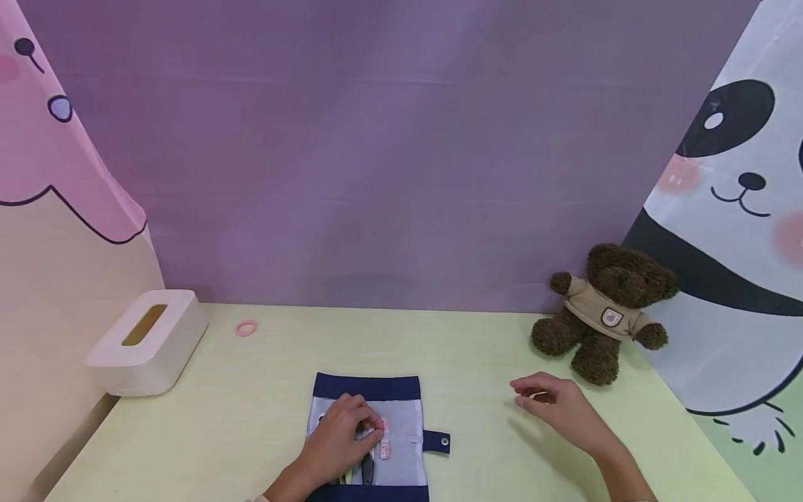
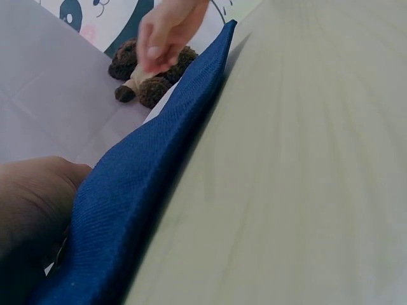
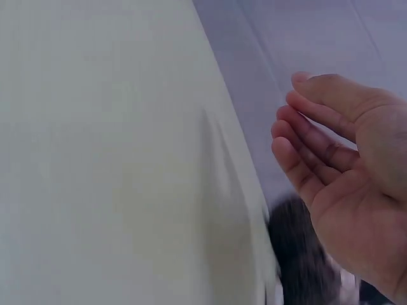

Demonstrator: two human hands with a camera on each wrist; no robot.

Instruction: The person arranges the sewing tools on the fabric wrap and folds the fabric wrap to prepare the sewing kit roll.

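An unfolded navy and pale grey fabric pouch lies on the table in the head view, a snap strap on its right side. My left hand is over it, fingers bent and the thumb near the index fingertip beside a small pink item; whether they pinch it I cannot tell. Just below sits a pink and white piece. A black-handled tool and a yellow-green item are partly under the hand. My right hand, fingers loosely curved, hovers right of the pouch, holding nothing.
A brown teddy bear in a beige shirt sits at the back right. At the left edge stands a white tissue box, with a pink ring beside it. A purple cloth backdrop borders the table's rear edge.
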